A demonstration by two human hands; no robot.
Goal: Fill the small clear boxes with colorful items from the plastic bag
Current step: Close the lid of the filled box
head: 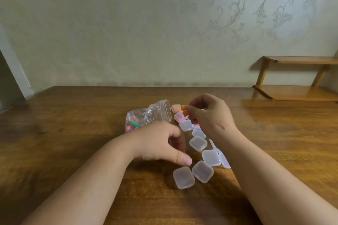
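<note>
Orange piece point(185, 108): pinched in your right hand point(210, 117), over the far boxes.
Left hand point(159, 142): loosely curled on the wooden worktop point(73, 133), apparently empty.
Small clear plastic boxes point(198, 143): two far ones look filled, nearer ones empty.
Crinkled plastic bag point(153, 112): colourful pieces point(134, 124) inside; most filling left.

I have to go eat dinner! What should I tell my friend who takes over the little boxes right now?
Right hand pinches an orange piece over the far boxes.
Left hand is loosely curled beside the plastic bag; I cannot tell if it holds anything.
Done: the orange-filled box and the pink-filled box look filled.
Left: the other clear boxes, down to the nearest box, look empty. Colorful items remain in the bag.
</note>
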